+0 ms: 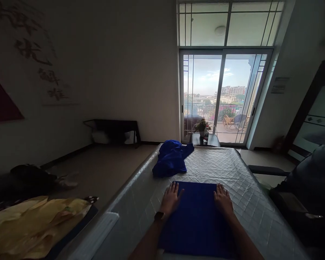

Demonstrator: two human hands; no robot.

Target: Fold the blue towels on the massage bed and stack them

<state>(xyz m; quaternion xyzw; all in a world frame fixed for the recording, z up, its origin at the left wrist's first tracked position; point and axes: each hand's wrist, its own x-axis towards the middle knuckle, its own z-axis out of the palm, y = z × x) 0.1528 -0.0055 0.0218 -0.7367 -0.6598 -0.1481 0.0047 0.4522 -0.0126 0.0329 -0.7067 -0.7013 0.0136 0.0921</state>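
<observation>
Both the left hand (171,199) and right hand (223,200) lie flat along opposite edges of the flat, dark-blue, four-sided cloth (196,220) on the shiny silver quilted cover (213,159). Fingers are straight, close together, pinching nothing. Soft, even pushing should keep the sides neat.

Left hand (171,198) and right hand (223,200) touch blue, probably folded cloth (196,218).
</observation>
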